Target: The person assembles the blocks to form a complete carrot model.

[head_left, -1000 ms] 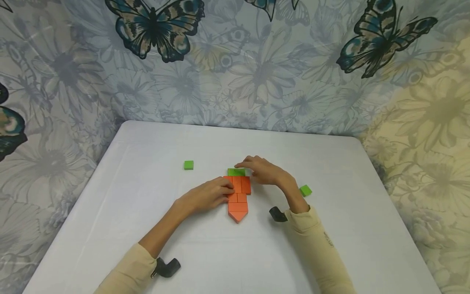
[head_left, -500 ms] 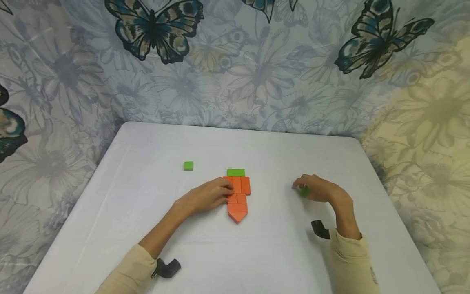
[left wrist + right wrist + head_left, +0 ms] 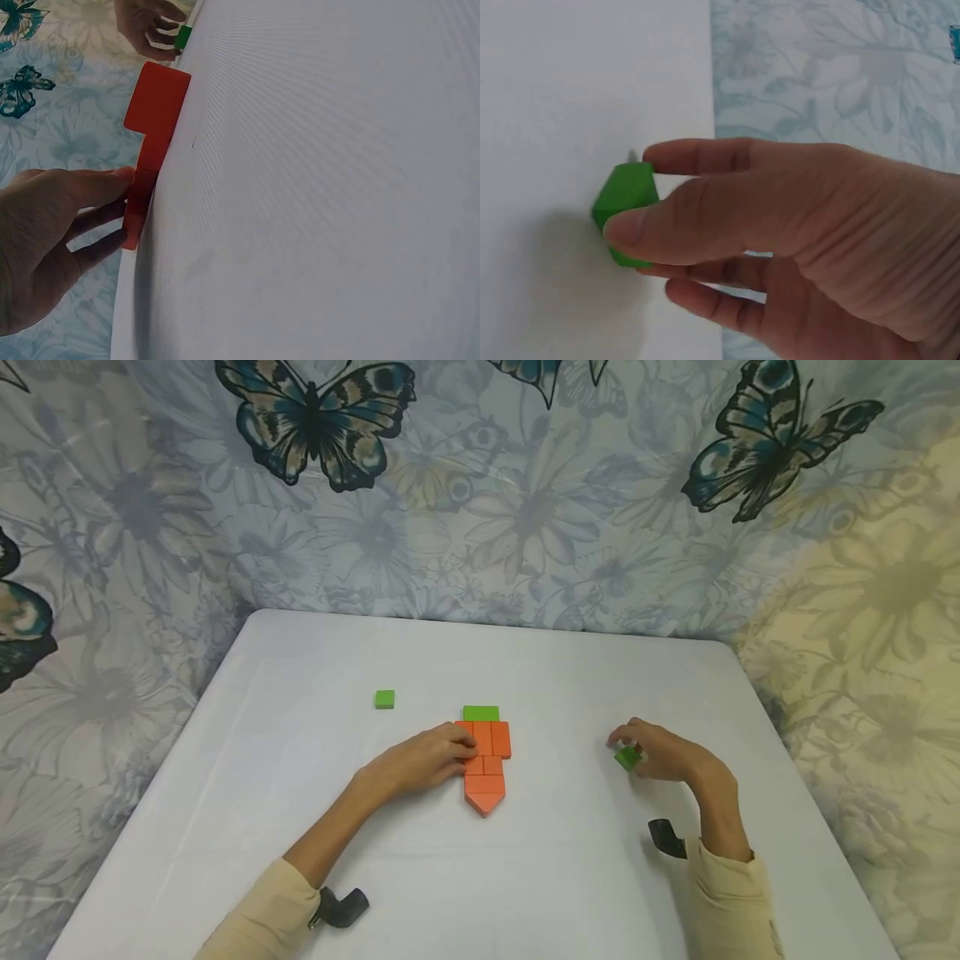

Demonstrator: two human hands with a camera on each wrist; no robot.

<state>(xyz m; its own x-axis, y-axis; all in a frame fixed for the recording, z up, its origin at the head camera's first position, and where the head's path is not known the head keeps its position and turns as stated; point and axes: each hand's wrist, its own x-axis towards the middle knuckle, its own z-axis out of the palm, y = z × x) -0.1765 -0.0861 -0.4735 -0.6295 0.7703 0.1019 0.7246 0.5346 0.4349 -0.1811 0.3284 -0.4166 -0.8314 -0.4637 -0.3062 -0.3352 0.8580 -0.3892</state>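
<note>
My right hand [image 3: 667,753] pinches a small green block [image 3: 628,757] between thumb and fingers on the right side. In the right wrist view the thumb lies across that green block, covering part of it. Orange blocks [image 3: 491,739] lie fitted together mid-table, ending in a point towards me, with a flat green block [image 3: 481,713] at their far end. My left hand [image 3: 423,760] rests against their left side, hiding some of them. In the left wrist view its extended thumb and fingers touch the edge of the orange blocks [image 3: 157,97].
Another green block [image 3: 385,699] lies apart, left of the row. A white cloth covers the table [image 3: 315,668]. Behind the table hangs fabric with butterflies and flowers [image 3: 480,527]. A dark wrist device [image 3: 343,908] juts from each sleeve.
My right hand has left the flat green block, moved right and taken hold of the small green block. The left hand stays against the orange blocks.
</note>
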